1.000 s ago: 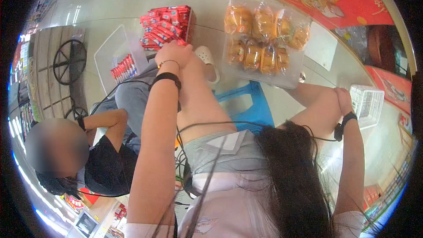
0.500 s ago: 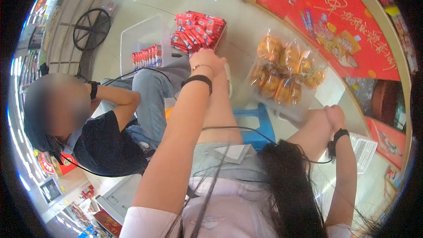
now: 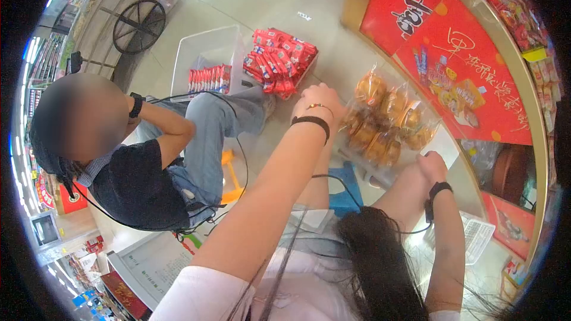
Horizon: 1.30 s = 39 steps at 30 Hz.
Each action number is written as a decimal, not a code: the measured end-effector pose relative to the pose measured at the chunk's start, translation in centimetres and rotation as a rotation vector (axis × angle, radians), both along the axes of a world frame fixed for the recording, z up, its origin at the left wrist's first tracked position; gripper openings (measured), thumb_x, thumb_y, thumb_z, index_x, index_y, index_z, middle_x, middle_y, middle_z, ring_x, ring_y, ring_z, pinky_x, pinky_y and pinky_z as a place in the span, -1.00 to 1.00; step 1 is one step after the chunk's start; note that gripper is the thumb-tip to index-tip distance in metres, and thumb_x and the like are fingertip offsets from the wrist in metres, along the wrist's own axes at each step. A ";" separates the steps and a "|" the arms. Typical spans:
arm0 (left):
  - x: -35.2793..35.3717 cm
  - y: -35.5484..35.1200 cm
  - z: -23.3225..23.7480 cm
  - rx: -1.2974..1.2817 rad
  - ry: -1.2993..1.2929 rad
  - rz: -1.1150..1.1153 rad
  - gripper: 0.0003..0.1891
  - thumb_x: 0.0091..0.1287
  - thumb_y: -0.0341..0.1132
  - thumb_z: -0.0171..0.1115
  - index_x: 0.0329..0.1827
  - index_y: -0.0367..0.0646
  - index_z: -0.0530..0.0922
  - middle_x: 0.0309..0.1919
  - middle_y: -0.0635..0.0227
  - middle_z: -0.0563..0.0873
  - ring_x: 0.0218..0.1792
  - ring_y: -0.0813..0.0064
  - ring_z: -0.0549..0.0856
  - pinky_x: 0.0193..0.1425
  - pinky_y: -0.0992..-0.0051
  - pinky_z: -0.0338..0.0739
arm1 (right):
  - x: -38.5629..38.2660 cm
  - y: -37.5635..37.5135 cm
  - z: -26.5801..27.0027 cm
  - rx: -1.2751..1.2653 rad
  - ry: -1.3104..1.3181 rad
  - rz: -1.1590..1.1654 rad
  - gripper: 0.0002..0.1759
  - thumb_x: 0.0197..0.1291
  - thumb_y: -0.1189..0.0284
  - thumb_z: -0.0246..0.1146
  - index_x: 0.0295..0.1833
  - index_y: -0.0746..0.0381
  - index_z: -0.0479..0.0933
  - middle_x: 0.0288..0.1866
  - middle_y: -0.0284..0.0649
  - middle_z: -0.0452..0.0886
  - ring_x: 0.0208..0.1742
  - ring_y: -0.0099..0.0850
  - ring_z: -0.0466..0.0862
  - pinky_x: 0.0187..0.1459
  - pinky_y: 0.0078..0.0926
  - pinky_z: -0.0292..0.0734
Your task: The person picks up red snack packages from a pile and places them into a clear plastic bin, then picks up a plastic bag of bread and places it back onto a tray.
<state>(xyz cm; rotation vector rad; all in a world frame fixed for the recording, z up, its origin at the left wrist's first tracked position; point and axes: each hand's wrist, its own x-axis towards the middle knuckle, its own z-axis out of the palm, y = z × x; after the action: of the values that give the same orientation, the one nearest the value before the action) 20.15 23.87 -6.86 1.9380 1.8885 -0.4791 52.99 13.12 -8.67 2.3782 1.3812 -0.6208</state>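
Observation:
My left hand (image 3: pixel 324 102) is at my left knee, its fingers curled down and nothing showing in them. It lies just left of a clear plastic bin (image 3: pixel 380 173) holding several wrapped bread rolls (image 3: pixel 372 89). Beyond the hand, toward the upper left, a pile of red snack packets (image 3: pixel 279 62) sits on the floor. My right hand (image 3: pixel 432 166) rests on my right knee with its fingers folded in, below the right side of the bread bin. Dark bands are round both wrists, and a thin beaded bracelet is on the left one.
A seated person (image 3: pixel 143 184) on my left has a raised arm. Past that person's knees stands a clear bin (image 3: pixel 208 38) with upright red packets. A blue stool (image 3: pixel 345 187) is under me, and a red display counter (image 3: pixel 440 53) runs along the right. Black cables (image 3: pixel 245 160) hang between us.
My view has shifted slightly. My left hand and knee have moved right, away from the red packets and closer to the bread bin. My right hand stays on its knee.

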 end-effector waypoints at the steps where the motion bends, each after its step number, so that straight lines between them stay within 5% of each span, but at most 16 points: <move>1: 0.2 0.1 0.2 -0.009 -0.032 0.010 -0.40 0.16 0.16 0.09 0.04 -0.16 0.59 0.07 0.12 0.56 0.06 0.15 0.60 0.09 0.24 0.51 | 0.1 0.1 -0.1 0.003 -0.003 0.001 -0.51 -0.05 0.07 0.14 -0.19 0.25 0.63 -0.15 -0.03 0.66 -0.09 -0.13 0.65 -0.08 -0.25 0.53; 39: -0.4 1.1 -0.9 -0.052 -0.039 -0.031 -0.43 0.14 0.16 0.06 -0.01 -0.11 0.64 0.02 0.13 0.60 0.04 0.20 0.62 0.08 0.27 0.52 | -0.6 0.6 0.5 -0.079 -0.023 0.036 -0.46 -0.05 0.08 0.17 -0.12 0.33 0.59 -0.07 0.07 0.63 -0.02 -0.08 0.63 0.02 -0.22 0.49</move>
<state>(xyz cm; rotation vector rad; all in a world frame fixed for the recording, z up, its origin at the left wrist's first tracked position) 19.79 24.96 -7.72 1.9319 1.8063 -0.4909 52.37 13.72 -8.15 2.2863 1.3615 -0.6253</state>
